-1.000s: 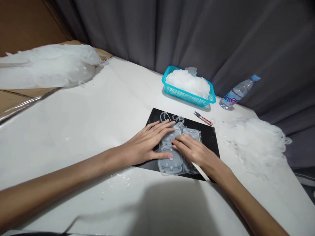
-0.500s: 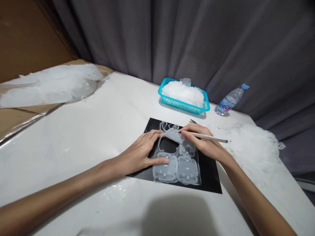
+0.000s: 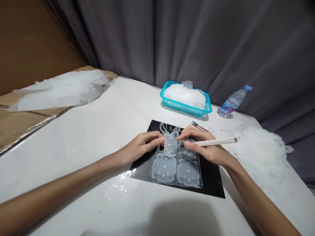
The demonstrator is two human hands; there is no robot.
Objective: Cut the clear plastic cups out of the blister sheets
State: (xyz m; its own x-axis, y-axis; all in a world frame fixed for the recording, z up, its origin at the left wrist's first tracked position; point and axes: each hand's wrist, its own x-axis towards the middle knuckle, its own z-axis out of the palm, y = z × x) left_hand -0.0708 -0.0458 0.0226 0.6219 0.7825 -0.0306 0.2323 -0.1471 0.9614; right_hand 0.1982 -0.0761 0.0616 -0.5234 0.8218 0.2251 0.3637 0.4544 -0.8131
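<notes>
A translucent silicone sheet of moulded pads [image 3: 176,168] lies on a black mat [image 3: 211,180] on the white table. My left hand [image 3: 142,146] and my right hand [image 3: 205,147] both pinch one loose translucent pad [image 3: 170,146] and hold it upright just above the sheet. A thin white stick tool [image 3: 216,142] also rests in my right hand, pointing right. Thin loops of trimmed silicone [image 3: 168,127] lie at the mat's far edge.
A turquoise basket [image 3: 185,106] heaped with translucent pieces stands behind the mat, a water bottle [image 3: 232,102] to its right. Small snips [image 3: 197,125] lie by the mat. Piles of translucent scrap sit at right [image 3: 261,150] and far left [image 3: 61,90]. Grey curtain behind.
One pad has come away from the top left of the sheet. Both hands left the flat sheet and now hold that pad upright; my right hand raised the stick tool.
</notes>
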